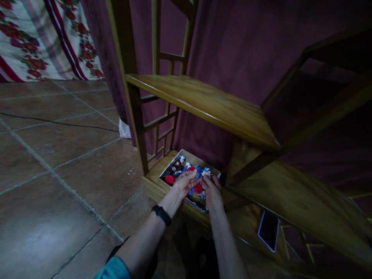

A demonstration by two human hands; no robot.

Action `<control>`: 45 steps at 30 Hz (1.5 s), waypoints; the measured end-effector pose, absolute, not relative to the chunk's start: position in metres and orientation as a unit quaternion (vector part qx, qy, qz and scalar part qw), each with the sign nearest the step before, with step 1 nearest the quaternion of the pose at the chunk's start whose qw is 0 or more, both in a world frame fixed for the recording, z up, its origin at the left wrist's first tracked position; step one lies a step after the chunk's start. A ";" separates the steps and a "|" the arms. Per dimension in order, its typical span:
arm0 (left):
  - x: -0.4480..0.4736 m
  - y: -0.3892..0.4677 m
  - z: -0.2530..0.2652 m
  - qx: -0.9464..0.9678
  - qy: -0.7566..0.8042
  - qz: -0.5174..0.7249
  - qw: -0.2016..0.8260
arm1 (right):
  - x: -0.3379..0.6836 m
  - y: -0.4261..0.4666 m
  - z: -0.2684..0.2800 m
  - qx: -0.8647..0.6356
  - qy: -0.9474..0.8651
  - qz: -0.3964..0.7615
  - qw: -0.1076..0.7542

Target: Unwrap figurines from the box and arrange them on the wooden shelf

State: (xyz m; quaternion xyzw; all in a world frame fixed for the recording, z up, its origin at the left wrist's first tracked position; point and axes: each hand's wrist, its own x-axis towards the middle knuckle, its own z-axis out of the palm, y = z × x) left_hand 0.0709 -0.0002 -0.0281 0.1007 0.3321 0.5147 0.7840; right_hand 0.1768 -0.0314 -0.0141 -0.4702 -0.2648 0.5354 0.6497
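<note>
A shallow cardboard box (213, 169) sits on the low wooden shelf, filled with small, colourful figurine-like pieces. My left hand (185, 182), with a black band on its wrist, reaches over the box with fingers pinched together beside a blue piece (198, 172). Close by, my right hand (212, 190) has its fingers curled near a small white-and-yellow piece (206, 173). What either hand grips is too small to make out. A red round piece (169, 179) lies at the box's left corner, and another red piece (198, 188) shows between my hands.
Above the box juts a wooden shelf board (200, 99), held by a wooden post (138, 124). A phone-like device with a pale purple edge (269, 231) lies at lower right. Dark cable (58, 122) crosses the tiled floor. A purple curtain (223, 58) hangs behind.
</note>
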 end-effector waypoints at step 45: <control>0.074 -0.007 -0.017 0.102 0.295 0.515 0.798 | 0.190 -0.020 -0.017 -0.538 -0.520 0.341 0.569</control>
